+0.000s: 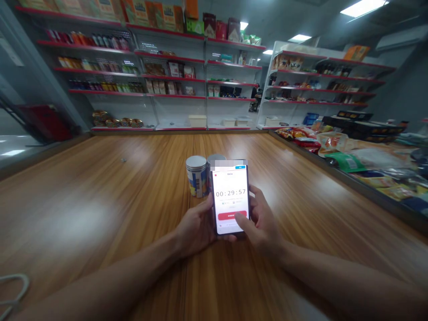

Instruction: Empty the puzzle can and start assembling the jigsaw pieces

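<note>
Between my two hands is a smartphone (230, 203), upright and facing me, its lit screen reading 00:29:57 above a red button. My left hand (197, 227) grips the phone's left edge and supports it from below. From the other side, my right hand (262, 223) wraps the right edge, with its thumb over the red button. Just behind the phone stands a can (196, 176) with a silver lid and a blue and yellow label. A second can (216, 158) beside it is mostly hidden by the phone.
The wooden table (117, 200) stretches ahead of me. A white cable (16, 290) lies at its near left corner, and a small object (123, 160) sits farther back. Packaged goods (347, 162) crowd the right side. Stocked shelves (177, 78) line the back.
</note>
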`<move>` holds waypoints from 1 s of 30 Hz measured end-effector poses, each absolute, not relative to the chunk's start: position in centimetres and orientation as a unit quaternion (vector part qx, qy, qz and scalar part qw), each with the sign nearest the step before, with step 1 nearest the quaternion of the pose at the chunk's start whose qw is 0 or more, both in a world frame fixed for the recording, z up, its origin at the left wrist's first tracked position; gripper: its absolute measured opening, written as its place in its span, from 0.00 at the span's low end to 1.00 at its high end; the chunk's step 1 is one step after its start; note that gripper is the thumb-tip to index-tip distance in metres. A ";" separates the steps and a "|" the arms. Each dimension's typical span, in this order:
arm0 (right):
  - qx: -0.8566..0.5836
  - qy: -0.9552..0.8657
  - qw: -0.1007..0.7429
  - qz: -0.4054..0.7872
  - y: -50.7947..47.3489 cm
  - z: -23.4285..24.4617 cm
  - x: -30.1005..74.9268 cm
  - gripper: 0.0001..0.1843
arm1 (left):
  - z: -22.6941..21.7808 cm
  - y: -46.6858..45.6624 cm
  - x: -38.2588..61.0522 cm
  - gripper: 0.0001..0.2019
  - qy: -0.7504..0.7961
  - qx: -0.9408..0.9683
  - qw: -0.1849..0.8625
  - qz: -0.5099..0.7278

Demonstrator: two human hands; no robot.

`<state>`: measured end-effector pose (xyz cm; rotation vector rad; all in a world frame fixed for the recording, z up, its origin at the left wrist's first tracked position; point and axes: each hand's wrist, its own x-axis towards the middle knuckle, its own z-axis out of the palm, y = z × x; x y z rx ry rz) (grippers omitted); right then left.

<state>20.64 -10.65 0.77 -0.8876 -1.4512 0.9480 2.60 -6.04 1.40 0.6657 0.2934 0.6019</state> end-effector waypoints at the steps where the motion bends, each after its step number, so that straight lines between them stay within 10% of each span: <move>1: -0.380 -0.619 0.560 0.400 -10.6 0.7 20.7 0.35 | 1.5 -6.1 2.6 0.29 0.144 0.320 0.890 0.291; 30: -0.407 -0.693 0.557 0.211 -9.1 3.1 22.3 0.54 | 1.4 -6.4 2.9 0.23 0.145 0.397 0.861 0.281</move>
